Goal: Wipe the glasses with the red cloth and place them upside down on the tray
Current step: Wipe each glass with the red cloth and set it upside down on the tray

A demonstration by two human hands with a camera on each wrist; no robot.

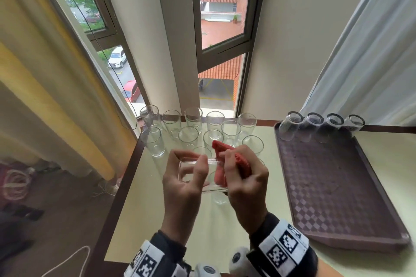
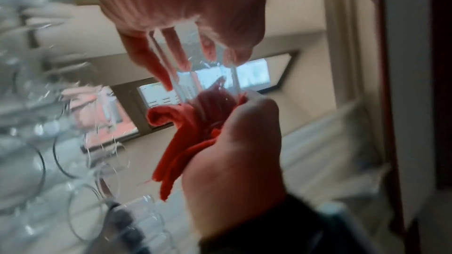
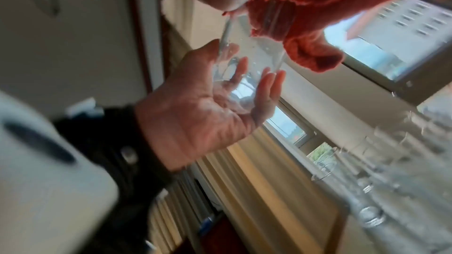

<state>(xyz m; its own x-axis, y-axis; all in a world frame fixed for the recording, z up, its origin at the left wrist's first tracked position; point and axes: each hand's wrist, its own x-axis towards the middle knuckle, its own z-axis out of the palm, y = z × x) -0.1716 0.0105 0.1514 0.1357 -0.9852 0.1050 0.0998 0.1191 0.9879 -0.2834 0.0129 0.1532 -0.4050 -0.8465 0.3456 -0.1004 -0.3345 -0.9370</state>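
left hand grips the glass sideways above the table, left of the tray; right hand clutches the red cloth, stuffed into its mouth. glass likely light, slippery, fragile: hold the wall, not the rim.

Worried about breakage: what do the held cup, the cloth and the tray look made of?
Cup: clear, smooth glass, seemingly; fingers show through. Cloth: soft red knit or terry, folding thickly. Tray: brown, matte, checker-textured, probably plastic.
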